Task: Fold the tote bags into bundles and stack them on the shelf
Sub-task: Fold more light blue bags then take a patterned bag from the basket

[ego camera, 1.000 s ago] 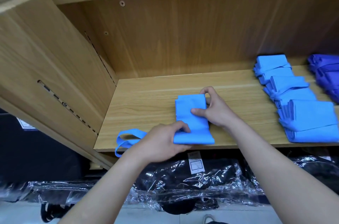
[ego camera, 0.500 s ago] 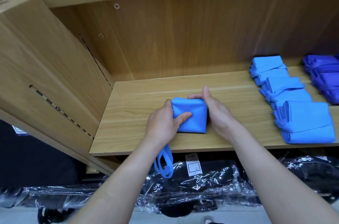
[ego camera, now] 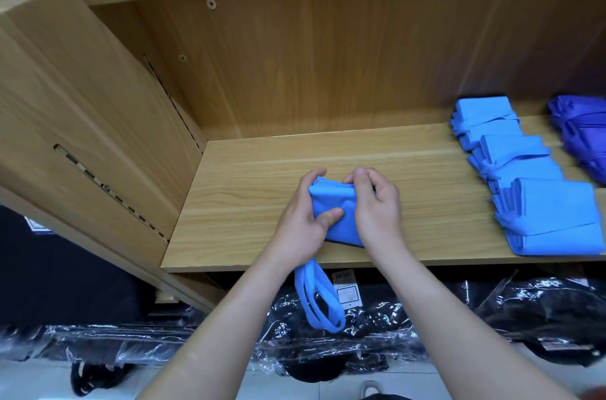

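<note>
A light blue tote bag (ego camera: 337, 203), folded into a small thick bundle, is held just above the front of the wooden shelf (ego camera: 262, 176). My left hand (ego camera: 303, 226) grips its left side, thumb on top. My right hand (ego camera: 377, 206) grips its right side with fingers curled over the far edge. The bag's handles (ego camera: 316, 298) hang in a loop below the shelf's front edge. Three tied light blue bundles (ego camera: 554, 219) lie in a row at the right of the shelf.
Dark blue folded bags (ego camera: 583, 134) lie at the far right of the shelf. Plastic-wrapped black goods (ego camera: 360, 334) with a white label fill the space under the shelf. A wooden side panel (ego camera: 98, 137) closes the left, a back panel the rear.
The long folded strip was folded over into a compact square, then lifted and squeezed between both hands. The handles slid off the shelf and now hang below its edge.
</note>
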A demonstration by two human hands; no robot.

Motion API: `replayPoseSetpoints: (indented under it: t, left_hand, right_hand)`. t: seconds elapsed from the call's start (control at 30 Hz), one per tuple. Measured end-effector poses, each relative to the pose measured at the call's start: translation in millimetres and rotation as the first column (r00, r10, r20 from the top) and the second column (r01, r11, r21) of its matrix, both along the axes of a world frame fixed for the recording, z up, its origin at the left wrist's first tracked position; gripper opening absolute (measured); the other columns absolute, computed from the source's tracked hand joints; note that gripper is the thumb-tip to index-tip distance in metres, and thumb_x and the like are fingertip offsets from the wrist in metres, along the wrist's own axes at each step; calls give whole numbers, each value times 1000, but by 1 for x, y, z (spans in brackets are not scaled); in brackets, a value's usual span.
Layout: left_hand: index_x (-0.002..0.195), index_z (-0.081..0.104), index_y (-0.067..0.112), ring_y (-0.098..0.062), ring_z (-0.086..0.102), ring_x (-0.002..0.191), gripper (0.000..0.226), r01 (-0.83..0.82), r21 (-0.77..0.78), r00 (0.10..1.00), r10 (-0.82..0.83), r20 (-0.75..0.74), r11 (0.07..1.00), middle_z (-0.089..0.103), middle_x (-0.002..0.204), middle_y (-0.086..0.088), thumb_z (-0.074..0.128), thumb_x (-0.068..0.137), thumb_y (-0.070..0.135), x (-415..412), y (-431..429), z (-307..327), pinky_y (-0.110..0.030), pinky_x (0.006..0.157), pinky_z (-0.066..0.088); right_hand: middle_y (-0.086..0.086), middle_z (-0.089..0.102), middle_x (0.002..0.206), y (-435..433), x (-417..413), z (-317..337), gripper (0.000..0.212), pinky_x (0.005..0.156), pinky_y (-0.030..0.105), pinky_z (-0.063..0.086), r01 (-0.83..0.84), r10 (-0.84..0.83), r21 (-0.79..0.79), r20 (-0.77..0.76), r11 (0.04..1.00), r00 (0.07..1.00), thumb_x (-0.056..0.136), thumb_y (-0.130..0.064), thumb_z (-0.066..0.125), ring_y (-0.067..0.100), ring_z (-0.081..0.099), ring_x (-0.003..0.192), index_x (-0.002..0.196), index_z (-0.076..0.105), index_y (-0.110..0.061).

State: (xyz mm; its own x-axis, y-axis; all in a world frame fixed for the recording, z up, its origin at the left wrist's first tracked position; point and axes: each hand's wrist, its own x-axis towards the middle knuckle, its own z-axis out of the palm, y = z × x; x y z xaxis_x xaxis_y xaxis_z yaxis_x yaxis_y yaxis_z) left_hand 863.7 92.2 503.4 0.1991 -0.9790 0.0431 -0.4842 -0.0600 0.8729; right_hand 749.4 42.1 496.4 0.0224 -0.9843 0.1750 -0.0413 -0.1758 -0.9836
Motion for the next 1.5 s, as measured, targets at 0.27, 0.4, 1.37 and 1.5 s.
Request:
replayPoseSetpoints:
  t: [0.27,0.4,1.37,1.5]
  left_hand:
    - [101,63,41,-10,63,83,34,8,-48,956,-22,-293,999,67,101,5,74,81,15,-3,12,9,-22,75,52]
    - [89,71,36,-10,63,74,41,-96,-25,965,87,-247,995,74,82,6,80,72,0,1,14,15,-30,75,54]
    - [120,58,22,-3,57,60,41,85,339,995,-96,14,937,70,73,10,73,84,8,58,57,50,-18,62,46]
    - [100,70,11,-8,65,68,17,-68,214,948,130,-291,975,74,78,-3,67,86,3,68,64,57,-16,68,52]
  right_hand:
    - [-17,57,63,2,-6,-3,30,65,11,36,172,-177,-87,-48,981,983,101,-21,43,-4,51,65,79,63,-18]
    - [-19,61,69,1,-14,9,32,68,16,41,-177,117,-158,-327,971,938,99,-31,45,-3,58,72,91,71,-14]
    - [-14,43,65,-22,-53,77,33,61,31,31,-606,146,65,-986,793,85,81,-41,69,18,44,76,68,40,-32]
    - [-13,48,65,-24,-55,71,28,60,31,32,-596,126,14,-981,803,145,80,-39,70,18,45,73,72,45,-30]
